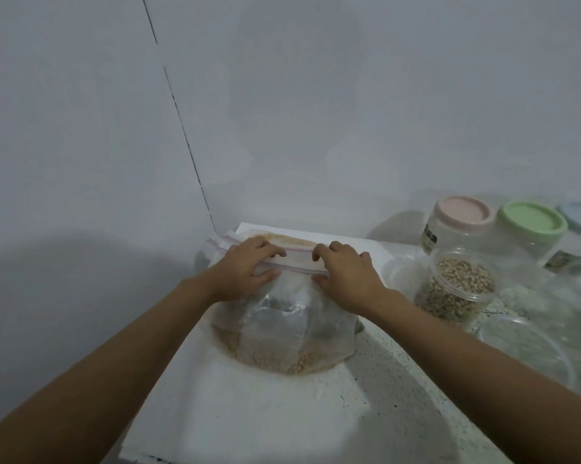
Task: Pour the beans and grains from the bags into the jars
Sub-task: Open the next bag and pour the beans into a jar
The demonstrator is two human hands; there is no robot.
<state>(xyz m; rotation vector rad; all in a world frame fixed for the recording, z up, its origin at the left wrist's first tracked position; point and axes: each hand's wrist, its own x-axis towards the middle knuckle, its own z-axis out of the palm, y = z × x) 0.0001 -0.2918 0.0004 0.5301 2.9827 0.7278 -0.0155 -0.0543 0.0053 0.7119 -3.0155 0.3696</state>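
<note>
Bare forearms nearest, entering from the lower-left and lower-right corners and converging at centre frame. Left hand [245, 266] palm down, fingers curled over the top edge of the clear bag [282, 323], thumb tucked under on the near side: grip closed, pinching the zip strip [302, 267]. Right hand [346, 276] mirrored just beside it, knuckles up, fingers hooked over the same strip, thumb below; grip likewise closed on the bag's top. Small gap between the two hands, strip showing across it.

Bag upright at centre on a white sheet [232, 413] over the speckled desk [399, 380], tan grains pooled in its bottom, upper part slack and crumpled.

Seal parted or pressed together: cannot tell. Tan patch just behind the strip, hard to make out. Right of centre, open jar [456, 289] full of mottled grains, near the right wrist. Behind it toward the right edge, pink-lidded jar [463, 212], green-lidded jar [532, 221], then a blue lid [580, 216] cut off by the frame. Jar labels too blurred to read. Clear bowl [523, 343] at lower right, only a faint outline.
</note>
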